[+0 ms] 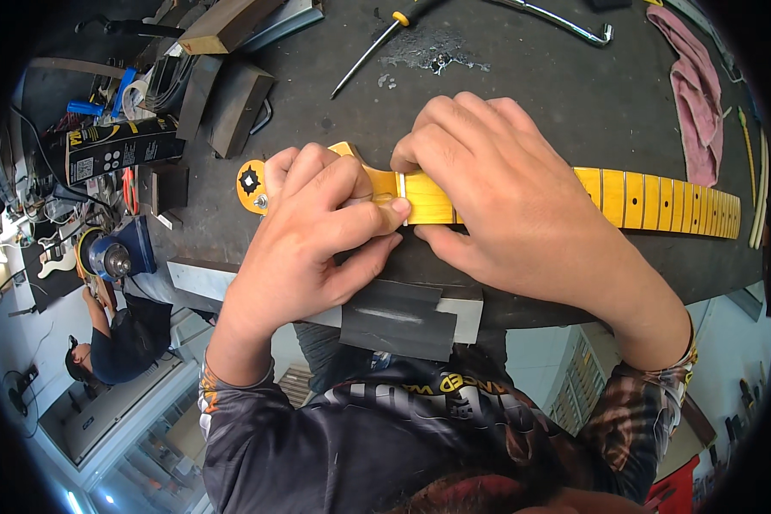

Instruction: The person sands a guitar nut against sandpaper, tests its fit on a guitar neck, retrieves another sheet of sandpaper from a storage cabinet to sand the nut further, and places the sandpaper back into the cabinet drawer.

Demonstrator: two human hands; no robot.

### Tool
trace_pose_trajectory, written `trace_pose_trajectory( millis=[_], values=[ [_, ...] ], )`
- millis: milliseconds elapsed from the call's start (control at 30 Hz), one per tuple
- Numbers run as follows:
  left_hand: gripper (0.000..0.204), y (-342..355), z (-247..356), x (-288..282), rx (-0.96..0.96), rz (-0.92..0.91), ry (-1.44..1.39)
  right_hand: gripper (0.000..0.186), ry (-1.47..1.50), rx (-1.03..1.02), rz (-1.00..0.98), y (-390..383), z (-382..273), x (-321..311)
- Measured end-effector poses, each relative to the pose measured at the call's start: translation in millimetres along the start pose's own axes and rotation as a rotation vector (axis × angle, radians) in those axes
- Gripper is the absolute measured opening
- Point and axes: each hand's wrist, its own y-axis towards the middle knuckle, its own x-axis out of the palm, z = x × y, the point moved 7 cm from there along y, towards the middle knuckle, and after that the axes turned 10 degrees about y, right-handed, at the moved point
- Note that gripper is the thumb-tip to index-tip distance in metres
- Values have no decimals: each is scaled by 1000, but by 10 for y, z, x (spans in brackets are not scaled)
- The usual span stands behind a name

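While the glossy yellow wooden guitar neck [651, 202] is lying over the dark flat workbench [574, 94], our left hand [317, 210] is clasping its headstock [250, 183], thumb [392, 208] at the thin white nut [403, 184], and our right hand [510, 193] is grasping the neck just beside. We are judging it light, stiff, slightly slick, the nut fragile; its long edges are offering the surest hold.

Yellow guitar neck [612, 198] lies L-to-R over dark tabletop [531, 77], headstock [247, 199] at L w/ jagged black mark [249, 179], partly hidden. Fretboard [652, 203] has thin frets [623, 198] & dark dots [635, 201]. Thin white nut [403, 185] sits crosswise btwn headstock & fretboard.
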Motion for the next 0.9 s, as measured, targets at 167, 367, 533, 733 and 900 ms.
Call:
trace_pose_trajectory(
  millis=[167,367,533,733,900],
  values=[
    [29,-3,0,8,5,1,6,48,-38,20,-6,-10,-20,42],
    [27,15,3,1,17,6,11,49,-84,-32,20,8,-47,31],
    [27,6,14,4,10,9,9,49,-137,-41,13,7,-52,64],
    [28,9,9,2,1,12,27,53,-76,5,54,-55,-95,-164],
    [29,23,34,-14,-36,-39,41,57,-209,130,-6,-206,-21,-464]
  ],
)
